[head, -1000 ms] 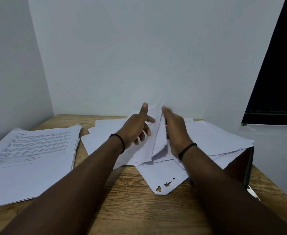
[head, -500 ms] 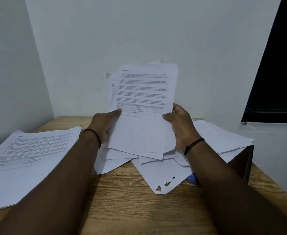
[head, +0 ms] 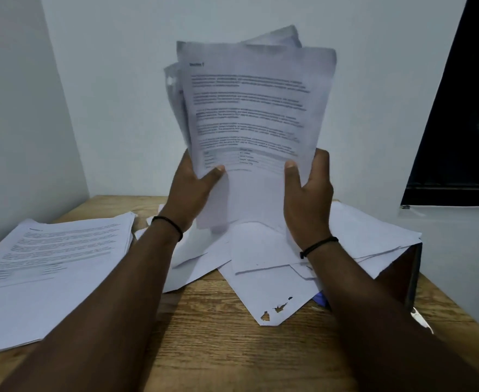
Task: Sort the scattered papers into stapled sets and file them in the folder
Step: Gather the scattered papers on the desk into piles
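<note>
your left hand [head: 188,193] and right hand [head: 307,199] hold a bundle of printed sheets [head: 255,114] upright above the table [head: 218,335], printed face toward you. each thumb presses the front of the bundle near its lower corners; the fingers are curled behind the paper, out of sight. the sheets are fanned unevenly at the top — edges not squared. text on the front page is blurred, with a small table printed near the bottom.

beneath your hands lies a loose heap of papers [head: 275,258], overlapping at odd angles; one sheet [head: 272,301] at the front has a torn, holed corner. part of the heap rests over a dark folder [head: 402,273] at the table's right edge. a separate stack of printed pages [head: 51,258] lies flat at the left, apart from the heap. a black band [head: 173,226] sits on each wrist.
</note>
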